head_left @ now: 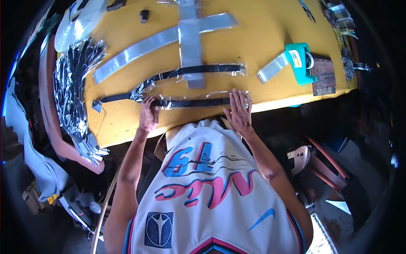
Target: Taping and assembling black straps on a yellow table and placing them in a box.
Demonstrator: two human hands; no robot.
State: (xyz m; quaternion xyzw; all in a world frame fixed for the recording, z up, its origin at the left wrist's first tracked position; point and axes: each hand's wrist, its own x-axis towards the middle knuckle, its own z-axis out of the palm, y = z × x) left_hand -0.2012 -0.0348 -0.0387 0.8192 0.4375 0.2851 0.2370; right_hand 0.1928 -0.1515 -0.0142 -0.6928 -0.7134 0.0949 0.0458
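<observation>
A narrow black strap (190,103) in a clear plastic sleeve lies crosswise near the front edge of the yellow table (122,122). At its left end, my left hand (149,116) has bent fingers and thumb closed about the tip. My right hand (240,112), wearing a ring, lies flat with fingers stretched over the sleeve's right end. Just beyond lies a second black strap (190,70), also in clear plastic, its left part slanting down toward my left hand. A small shiny flap (97,106) shows at that strap's left end.
A heap of plastic-wrapped black straps (76,76) hangs over the table's left edge. Silvery tape strips (139,49) cross the tabletop. Toward the right are a teal tape dispenser (301,70) and a brown slab (323,76). A black cylinder (144,16) and translucent roll (78,25) are farther back.
</observation>
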